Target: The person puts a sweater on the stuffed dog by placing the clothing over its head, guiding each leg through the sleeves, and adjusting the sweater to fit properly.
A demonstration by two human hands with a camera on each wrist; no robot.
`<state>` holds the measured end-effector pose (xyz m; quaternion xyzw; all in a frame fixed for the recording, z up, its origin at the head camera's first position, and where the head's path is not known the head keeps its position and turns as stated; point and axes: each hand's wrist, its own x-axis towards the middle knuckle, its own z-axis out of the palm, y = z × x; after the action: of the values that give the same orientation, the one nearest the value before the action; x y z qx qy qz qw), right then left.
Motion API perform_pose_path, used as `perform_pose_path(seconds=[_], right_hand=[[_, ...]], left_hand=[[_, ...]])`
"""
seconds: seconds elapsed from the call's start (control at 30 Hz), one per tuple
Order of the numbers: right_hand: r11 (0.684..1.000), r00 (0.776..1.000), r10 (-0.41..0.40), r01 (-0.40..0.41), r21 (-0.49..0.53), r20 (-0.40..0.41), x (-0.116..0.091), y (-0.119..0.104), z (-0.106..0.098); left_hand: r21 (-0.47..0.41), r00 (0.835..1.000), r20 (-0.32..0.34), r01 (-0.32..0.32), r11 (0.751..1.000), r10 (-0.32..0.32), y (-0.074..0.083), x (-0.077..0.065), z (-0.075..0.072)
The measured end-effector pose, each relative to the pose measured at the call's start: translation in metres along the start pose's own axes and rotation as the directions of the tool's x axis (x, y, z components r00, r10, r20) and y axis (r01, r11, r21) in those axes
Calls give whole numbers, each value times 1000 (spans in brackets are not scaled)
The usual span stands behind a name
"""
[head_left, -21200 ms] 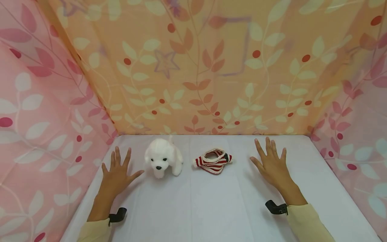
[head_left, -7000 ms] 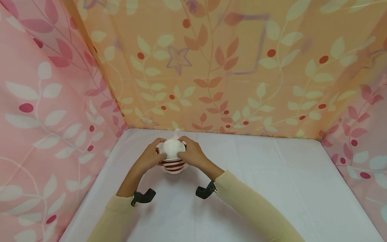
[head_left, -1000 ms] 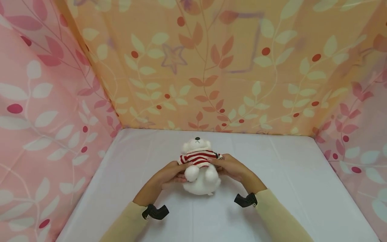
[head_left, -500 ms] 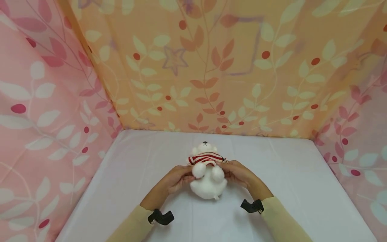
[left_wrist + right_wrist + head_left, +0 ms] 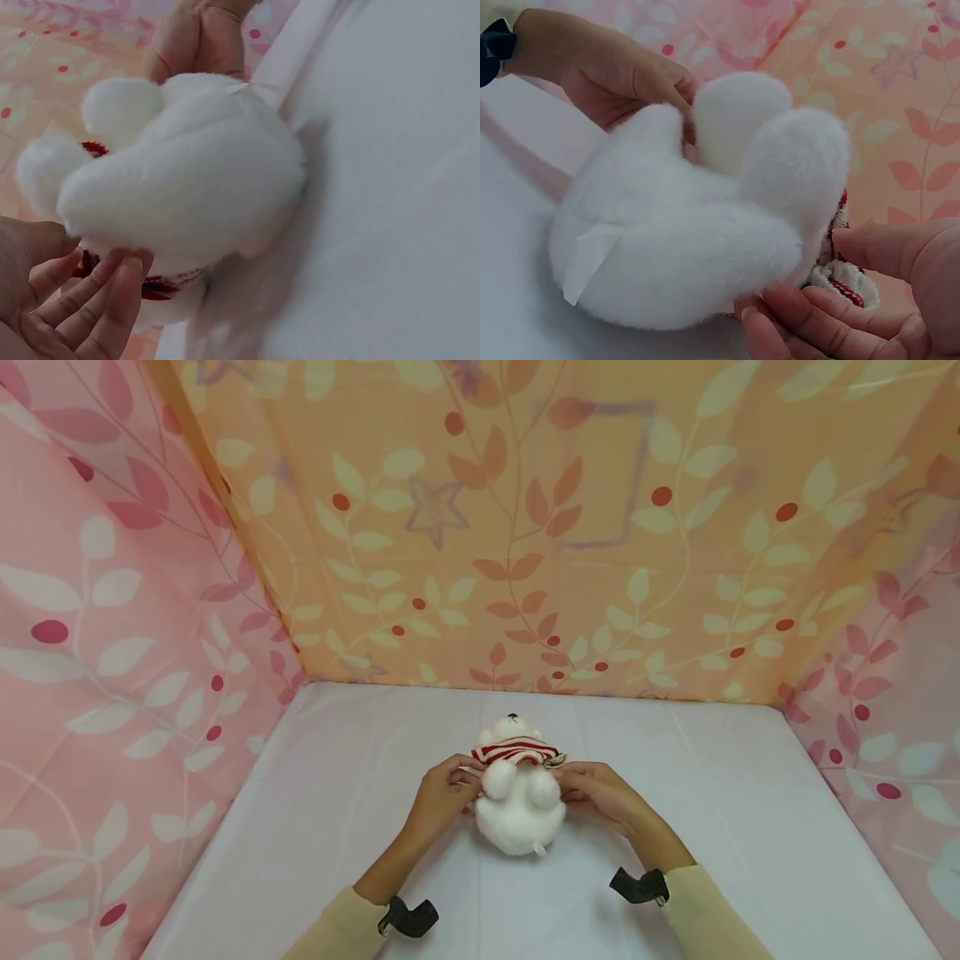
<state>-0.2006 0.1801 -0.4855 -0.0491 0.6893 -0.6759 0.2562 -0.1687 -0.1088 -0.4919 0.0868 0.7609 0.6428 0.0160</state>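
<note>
Your left hand [image 5: 446, 789] reaches in from one side with its wrist raised and fingers bent, and your right hand [image 5: 603, 792] comes in lower from the other, the forearms slanting inward in pale yellow sleeves [image 5: 708, 918]. Between them is the white, fluffy plush animal [image 5: 519, 828], belly up at the middle of the white cloth-covered tabletop [image 5: 262, 868], its head pointing away from you and its small black nose [image 5: 513, 717] uppermost. It wears a red-and-cream striped knitted sweater [image 5: 517, 748], bunched around the chest above two rounded legs.

Your right grip is nearly closed, thumb on the sweater's edge and bent fingers under it, so it pinches the knit. Your left grip is partly closed, fingertips at the sweater's other edge (you cannot tell whether cloth is caught between them).

The plush body masks some of your left fingers in the right wrist view, and the animal's back is hidden beneath it. A white fabric tag [image 5: 592, 259] shows at the rump, too small to read. Your sleeves are cut off by the head view's lower border.
</note>
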Motion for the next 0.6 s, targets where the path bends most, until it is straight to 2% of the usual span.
perform_pose_path(seconds=[0.07, 0.13, 0.23, 0.33, 0.43, 0.5, 0.6], right_hand=[[998, 998, -17, 13, -60, -66, -4, -4, 0], [990, 988, -72, 54, -130, -135, -9, -9, 2], [960, 955, -205, 153, -237, -215, -14, -17, 9], [905, 915, -345, 265, -333, -210, -18, -22, 18], [861, 889, -420, 327, -389, -183, -16, -24, 24], [846, 882, -437, 335, -414, -179, -14, -23, 27], [846, 885, -430, 327, -420, -177, -12, -22, 31]], left_hand=[[33, 1000, -3, -29, 999, 30, 1, -1, 0], [66, 998, -5, -58, 996, 59, 1, -2, 0], [118, 995, -7, -96, 988, 98, 0, -3, 0], [180, 990, -20, -135, 974, 141, 0, -2, 1], [272, 980, -42, -175, 946, 193, 1, 0, 4], [324, 973, -57, -196, 926, 226, 1, 2, 5], [361, 965, -69, -214, 908, 254, 1, 4, 7]])
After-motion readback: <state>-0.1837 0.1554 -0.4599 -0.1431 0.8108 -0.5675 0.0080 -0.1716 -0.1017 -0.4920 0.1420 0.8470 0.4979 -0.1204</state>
